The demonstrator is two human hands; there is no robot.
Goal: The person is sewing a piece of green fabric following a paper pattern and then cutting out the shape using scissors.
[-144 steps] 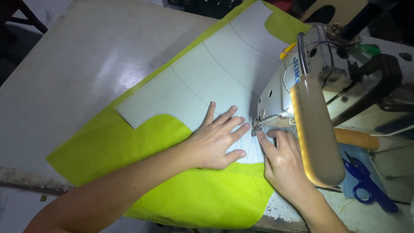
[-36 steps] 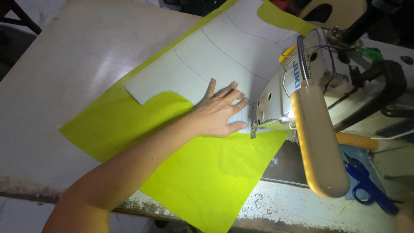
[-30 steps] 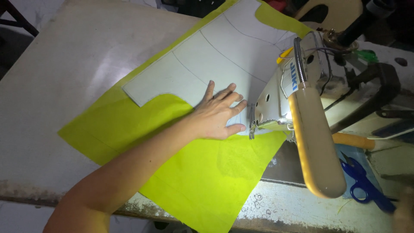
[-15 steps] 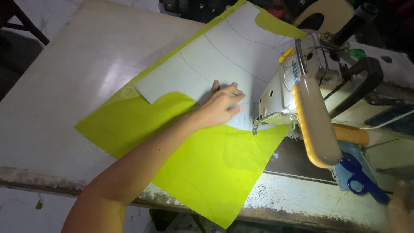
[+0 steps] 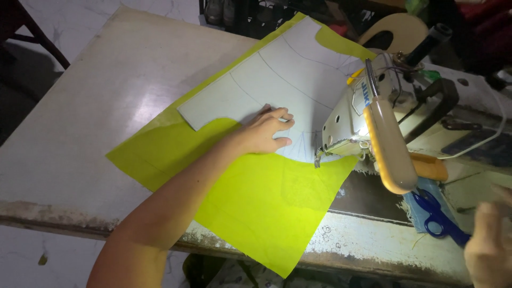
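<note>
— What's on the worn white table [image 5: 80, 112]?
— I see bright yellow-green fabric [image 5: 266, 202], a pale grey paper pattern piece [image 5: 277, 80] atop it, by the cream sewing machine [image 5: 373, 128].
— Hands?
— Left hand [image 5: 264, 133] presses the pattern, fingers curled, gripping nothing. Right hand [image 5: 488, 245] hovers loosely open near the blue-handled scissors [image 5: 434, 221].
</note>
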